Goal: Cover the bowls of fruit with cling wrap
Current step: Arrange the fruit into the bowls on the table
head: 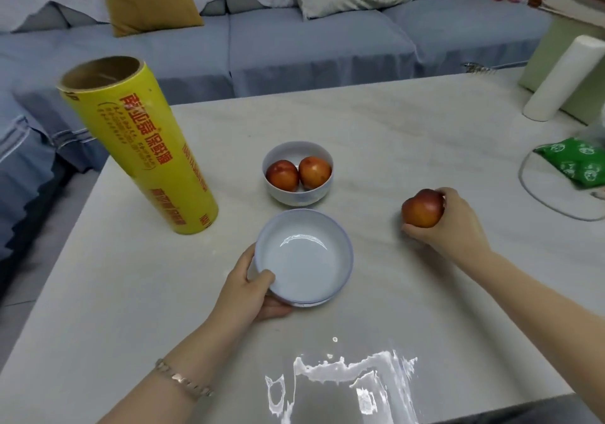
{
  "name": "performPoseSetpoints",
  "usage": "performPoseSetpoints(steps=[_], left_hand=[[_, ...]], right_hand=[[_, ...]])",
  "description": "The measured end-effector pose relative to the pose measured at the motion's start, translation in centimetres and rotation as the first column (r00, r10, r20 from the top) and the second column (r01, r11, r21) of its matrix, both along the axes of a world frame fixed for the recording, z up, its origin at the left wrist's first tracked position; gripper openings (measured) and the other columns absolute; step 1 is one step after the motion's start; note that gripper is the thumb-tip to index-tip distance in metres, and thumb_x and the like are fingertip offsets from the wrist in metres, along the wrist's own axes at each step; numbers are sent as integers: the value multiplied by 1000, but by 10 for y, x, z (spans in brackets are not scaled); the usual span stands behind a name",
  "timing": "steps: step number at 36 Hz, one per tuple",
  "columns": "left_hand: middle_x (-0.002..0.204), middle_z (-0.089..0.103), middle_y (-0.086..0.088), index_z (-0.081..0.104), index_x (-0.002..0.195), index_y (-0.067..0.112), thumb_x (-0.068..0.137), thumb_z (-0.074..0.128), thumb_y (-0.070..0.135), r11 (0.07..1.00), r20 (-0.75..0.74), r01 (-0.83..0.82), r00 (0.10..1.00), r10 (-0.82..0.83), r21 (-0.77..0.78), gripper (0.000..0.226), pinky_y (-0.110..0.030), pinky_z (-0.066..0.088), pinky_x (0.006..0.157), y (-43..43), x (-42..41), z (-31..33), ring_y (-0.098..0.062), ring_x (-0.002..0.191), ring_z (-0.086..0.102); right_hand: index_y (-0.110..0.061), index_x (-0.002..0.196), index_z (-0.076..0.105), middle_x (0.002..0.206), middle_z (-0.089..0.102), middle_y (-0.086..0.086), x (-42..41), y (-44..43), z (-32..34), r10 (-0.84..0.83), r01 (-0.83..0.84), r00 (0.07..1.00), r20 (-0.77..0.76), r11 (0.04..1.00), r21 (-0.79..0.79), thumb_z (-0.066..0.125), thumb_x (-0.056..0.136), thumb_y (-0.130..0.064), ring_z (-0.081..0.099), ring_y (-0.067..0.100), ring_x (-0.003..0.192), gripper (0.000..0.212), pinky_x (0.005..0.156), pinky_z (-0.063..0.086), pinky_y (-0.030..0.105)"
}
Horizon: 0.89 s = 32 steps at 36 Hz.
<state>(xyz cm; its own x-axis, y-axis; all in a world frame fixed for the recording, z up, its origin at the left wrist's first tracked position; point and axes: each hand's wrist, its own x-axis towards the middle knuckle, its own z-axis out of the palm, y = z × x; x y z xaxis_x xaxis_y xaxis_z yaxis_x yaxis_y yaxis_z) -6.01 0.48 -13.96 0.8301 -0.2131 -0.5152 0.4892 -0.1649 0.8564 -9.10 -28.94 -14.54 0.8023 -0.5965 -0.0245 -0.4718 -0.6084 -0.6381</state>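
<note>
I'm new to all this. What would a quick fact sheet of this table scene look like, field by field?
left hand: grips the rim of the near bowl, which is empty
right hand: holds one red fruit, to the right of both bowls
far bowl: two red fruits inside, no cover
cling wrap roll: stands on end at the left of the table, untouched

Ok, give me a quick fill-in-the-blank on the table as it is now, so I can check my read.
1. The far bowl holds ___ red fruits.
2. The left hand grips the rim of the ___ near bowl.
3. The right hand grips a loose red fruit.
4. The cling wrap roll standing left of both bowls has a ___ label.

Missing words: two; empty; yellow
</note>
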Motion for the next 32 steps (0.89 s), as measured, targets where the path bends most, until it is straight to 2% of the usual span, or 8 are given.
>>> performPoseSetpoints(steps=[4,8,13,19,23,25,28,32], left_hand=[[108,62,-11,40,125,36,92,39,2,1000,11,19,1000,-19,21,47,-33,59,53,0,2,-3,-29,58,70],[101,63,-6,39,125,34,94,38,6,997,15,45,999,-46,67,42,-36,61,60,3,5,-6,-29,59,69],[101,65,-6,38,119,39,94,36,8,993,12,89,996,-90,72,40,-36,60,65,4,3,-6,-27,63,70],[114,60,-7,40,118,44,91,40,13,989,76,87,992,-97,119,42,-27,56,53,3,3,-11,-27,83,68],[103,61,-16,50,109,52,87,53,25,972,183,97,973,-137,213,35,-42,59,67,13,8,-17,-27,81,66],[96,61,-7,47,116,49,92,54,27,959,206,119,963,-175,258,33,-40,55,82,20,11,-15,-22,83,60],[115,45,-3,23,146,19,85,64,33,919,329,-113,944,-19,377,74,-21,33,96,38,25,-6,-19,114,46],[154,6,-9,-6,149,13,72,79,33,835,517,-444,823,237,324,116,-33,17,113,69,63,25,-22,144,10]], right_hand=[[-19,116,44,112,47,-2,-3,41,30,202,-210,963,181,977,25,84,59,-24,47,11,95,70,70,37,11],[-26,111,39,108,43,-9,2,87,52,436,-450,886,161,891,65,84,56,-21,50,4,90,71,68,38,-1],[-30,118,47,104,48,-11,19,124,37,652,-652,758,-1,758,-8,77,58,-29,50,6,94,67,76,38,7],[-27,114,53,108,61,-7,29,138,12,692,-724,689,-217,638,-262,69,57,-45,58,16,90,62,73,44,23],[-31,122,48,117,58,-9,31,140,13,690,-732,680,-248,627,-265,70,57,-53,55,15,100,72,79,42,23],[-31,129,42,127,54,-9,32,140,16,701,-758,652,-290,600,-256,70,61,-57,51,15,111,78,89,41,24],[-29,138,34,141,42,-9,32,138,22,707,-764,643,-295,618,-185,70,67,-56,41,14,127,83,100,34,23],[-30,136,34,134,43,-12,28,131,34,694,-718,694,-189,688,-109,69,71,-53,41,8,122,77,95,31,16]])
